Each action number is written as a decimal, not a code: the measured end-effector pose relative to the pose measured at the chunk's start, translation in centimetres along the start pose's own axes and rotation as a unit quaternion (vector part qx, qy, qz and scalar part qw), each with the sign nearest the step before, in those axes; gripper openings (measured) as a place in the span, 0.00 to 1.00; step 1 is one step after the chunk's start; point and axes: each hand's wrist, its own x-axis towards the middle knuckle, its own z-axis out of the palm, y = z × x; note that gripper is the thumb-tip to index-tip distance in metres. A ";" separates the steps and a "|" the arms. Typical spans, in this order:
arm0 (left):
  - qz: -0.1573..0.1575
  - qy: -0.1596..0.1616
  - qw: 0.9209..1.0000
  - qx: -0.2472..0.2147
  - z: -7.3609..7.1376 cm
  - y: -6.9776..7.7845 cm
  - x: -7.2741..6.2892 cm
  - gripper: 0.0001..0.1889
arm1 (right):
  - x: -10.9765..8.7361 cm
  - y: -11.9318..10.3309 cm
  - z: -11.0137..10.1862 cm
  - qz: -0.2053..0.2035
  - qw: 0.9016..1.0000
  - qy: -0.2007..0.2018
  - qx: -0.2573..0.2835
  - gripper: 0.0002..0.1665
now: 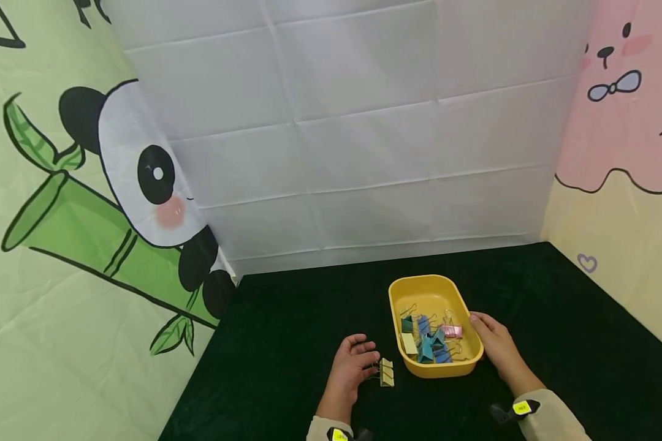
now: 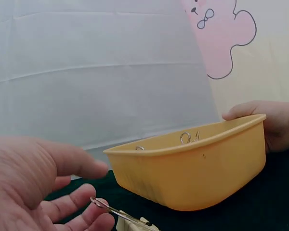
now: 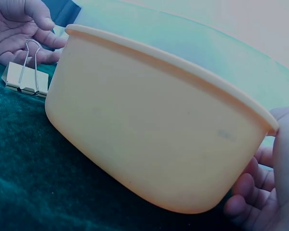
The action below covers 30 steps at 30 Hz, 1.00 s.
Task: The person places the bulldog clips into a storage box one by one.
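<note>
A yellow plastic basin (image 1: 444, 370) holds several binder clips in teal, blue, pink and pale yellow, among them a pink one (image 1: 451, 331). My right hand (image 1: 499, 349) grips its right side, thumb at the rim and fingers beneath. Just left of the basin lies a pale yellow binder clip (image 1: 387, 372) on the dark cloth. Beside that clip is my left hand (image 1: 352, 367), fingers loosely bent and thumb apart from them. In the left wrist view, the clip's wire handle (image 2: 108, 207) reaches the fingers without any visible pinch.
Dark green cloth (image 1: 287, 331) covers the table. A white sheet (image 1: 364, 147) hangs behind it. Printed fabric stands on both sides, a panda (image 1: 132, 177) at left and a pink bear (image 1: 607, 141) at right.
</note>
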 end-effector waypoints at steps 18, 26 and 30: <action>-0.025 -0.015 1.000 0.008 0.0 0.3 0.3 0.29 | -0.2 -0.2 0.0 -0.004 1.000 0.006 -0.005 0.48; -0.003 -0.007 1.000 -0.009 -0.3 1.9 0.6 0.27 | -0.2 -0.1 0.3 0.002 1.000 0.011 -0.003 0.46; 0.008 -0.004 1.000 -0.022 -0.3 3.2 0.8 0.25 | -0.2 0.0 0.2 0.003 1.000 0.013 0.000 0.46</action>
